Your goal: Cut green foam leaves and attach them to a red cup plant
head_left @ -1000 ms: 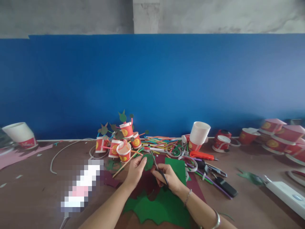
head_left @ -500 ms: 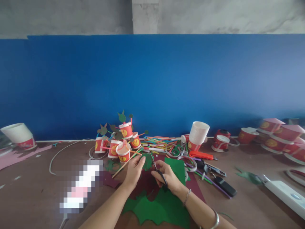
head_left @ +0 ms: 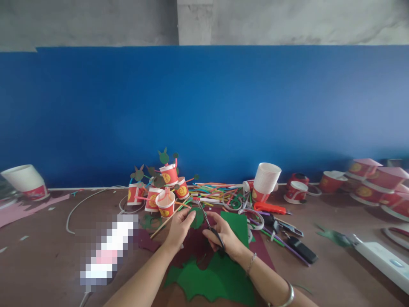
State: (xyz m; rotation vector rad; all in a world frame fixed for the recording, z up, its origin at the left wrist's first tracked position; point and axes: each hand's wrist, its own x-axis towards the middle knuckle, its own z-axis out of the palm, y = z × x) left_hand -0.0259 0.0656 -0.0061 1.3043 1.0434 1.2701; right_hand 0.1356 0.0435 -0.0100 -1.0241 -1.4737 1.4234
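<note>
Between thumb and fingers, my left hand pinches a small dark green paper piece. My right hand is closed round the black handles of a pair of scissors, whose blades point up and away at the right edge of that piece. Below both hands lies a large green paper sheet with a scalloped, cut edge. Another green sheet sits just behind my right hand, over dark red paper.
Decorated red paper cups stand behind my left hand. Colourful drinking straws lie at the back, beside a stack of white cups. To the right are an orange utility knife, keys with a black fob and a white glue gun.
The green paper piece has shifted and turned slightly between my left fingers. My hands and the scissors stay nearly in place.
</note>
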